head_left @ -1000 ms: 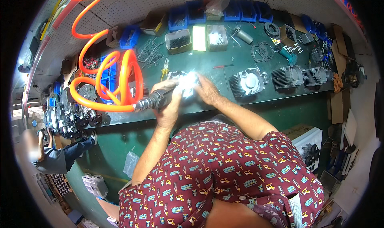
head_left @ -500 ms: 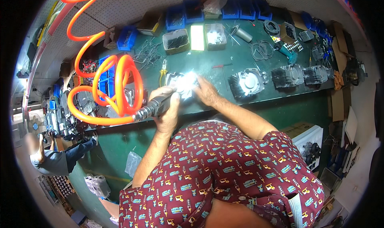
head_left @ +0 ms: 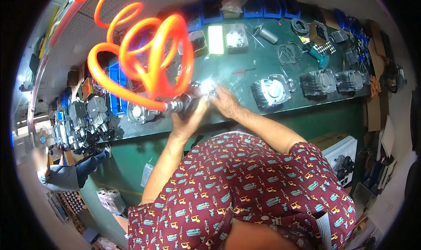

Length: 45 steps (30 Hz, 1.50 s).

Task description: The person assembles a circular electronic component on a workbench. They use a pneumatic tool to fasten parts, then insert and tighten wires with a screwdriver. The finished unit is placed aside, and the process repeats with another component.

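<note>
- Gripping the dark metal air tool [head_left: 177, 105] fed by the coiled orange air hose [head_left: 140, 61], our left hand [head_left: 189, 116] is wrapped fully shut around the tool's body, low at the near edge of the dark green table [head_left: 245, 70].
- We have our right hand [head_left: 226, 101] laid over the small shiny metal part [head_left: 208, 88] just beyond the tool's nose; glare hides the part's shape, and we cannot tell how far those fingers are curled or whether they pinch it or only press it down.
- We judge that good work here means keeping the tool's nose square to the part, so it does not skid off the bright surface.
- We should hold the part firmly against the table with the right hand, fingers clear of the tool's tip.
- We watch the hose: its loops hang high over the left side of the table and can tug the tool sideways, so we leave it slack.
- We keep our elbows away from the grey finned engine cylinder [head_left: 271, 91] standing just to the right, with two more finned cylinders [head_left: 335, 81] beyond it.
</note>
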Each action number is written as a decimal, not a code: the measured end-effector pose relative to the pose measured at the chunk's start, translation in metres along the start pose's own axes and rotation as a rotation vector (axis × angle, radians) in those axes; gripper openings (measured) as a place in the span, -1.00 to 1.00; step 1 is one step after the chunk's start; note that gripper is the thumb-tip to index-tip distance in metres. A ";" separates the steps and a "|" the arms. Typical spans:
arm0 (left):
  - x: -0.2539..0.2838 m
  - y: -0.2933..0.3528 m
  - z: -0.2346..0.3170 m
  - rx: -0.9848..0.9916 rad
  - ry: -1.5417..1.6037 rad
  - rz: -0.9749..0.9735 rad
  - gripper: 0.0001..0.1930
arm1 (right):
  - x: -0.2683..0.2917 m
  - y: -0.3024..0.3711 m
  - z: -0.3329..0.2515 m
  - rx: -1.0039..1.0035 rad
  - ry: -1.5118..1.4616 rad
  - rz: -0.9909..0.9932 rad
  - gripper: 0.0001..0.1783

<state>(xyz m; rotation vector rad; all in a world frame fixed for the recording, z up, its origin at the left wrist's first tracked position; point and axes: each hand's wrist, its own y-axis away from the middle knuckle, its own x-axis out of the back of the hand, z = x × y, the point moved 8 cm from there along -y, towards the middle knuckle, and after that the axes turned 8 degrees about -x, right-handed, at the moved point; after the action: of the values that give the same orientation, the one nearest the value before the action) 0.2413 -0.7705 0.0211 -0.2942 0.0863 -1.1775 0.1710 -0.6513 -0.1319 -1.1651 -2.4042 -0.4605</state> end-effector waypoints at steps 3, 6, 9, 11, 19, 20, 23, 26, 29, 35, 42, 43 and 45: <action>0.000 -0.003 0.005 -0.106 0.047 -0.004 -0.79 | 0.001 0.003 -0.002 0.001 -0.005 -0.009 -0.25; -0.002 -0.005 0.009 -0.140 0.052 -0.023 -0.71 | 0.000 0.001 -0.003 -0.007 -0.004 -0.023 -0.25; 0.000 -0.003 0.005 -0.140 0.042 -0.006 -0.71 | 0.003 0.002 -0.006 -0.021 -0.032 -0.041 -0.24; -0.001 -0.001 0.009 -0.137 0.030 0.014 -0.74 | 0.003 0.002 -0.004 -0.003 -0.039 -0.020 -0.23; 0.017 0.012 0.038 -0.002 -0.090 0.205 -0.74 | 0.003 0.003 -0.003 0.009 -0.044 0.007 -0.22; 0.028 0.013 0.035 -0.054 -0.055 0.215 -0.73 | 0.002 0.002 -0.001 0.004 -0.042 0.013 -0.23; 0.058 0.014 0.033 -0.137 -0.104 0.265 -0.74 | -0.001 0.003 -0.006 -0.001 -0.028 0.063 -0.22; 0.081 0.013 0.030 -0.123 -0.094 0.356 -0.74 | -0.002 0.004 -0.021 0.013 -0.004 0.181 -0.24; 0.095 0.007 0.025 -0.183 -0.045 0.369 -0.73 | -0.003 0.006 -0.025 -0.079 0.005 0.286 -0.28; 0.121 0.000 0.006 -0.205 0.012 0.329 -0.73 | -0.012 0.006 -0.008 -0.141 -0.059 0.339 -0.40; 0.133 -0.002 -0.015 -0.184 0.086 0.233 -0.70 | -0.010 0.009 -0.016 -0.107 -0.061 0.458 -0.42; 0.133 -0.003 -0.017 -0.189 0.080 0.222 -0.70 | -0.010 0.010 -0.015 -0.098 -0.061 0.466 -0.41; 0.133 -0.005 -0.015 -0.198 0.120 0.208 -0.71 | -0.009 0.011 -0.014 -0.080 -0.063 0.480 -0.39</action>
<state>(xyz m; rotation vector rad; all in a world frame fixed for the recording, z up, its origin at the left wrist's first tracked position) 0.2846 -0.8971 0.0191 -0.3790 0.3324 -0.9804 0.1878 -0.6573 -0.1230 -1.7486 -2.0678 -0.3664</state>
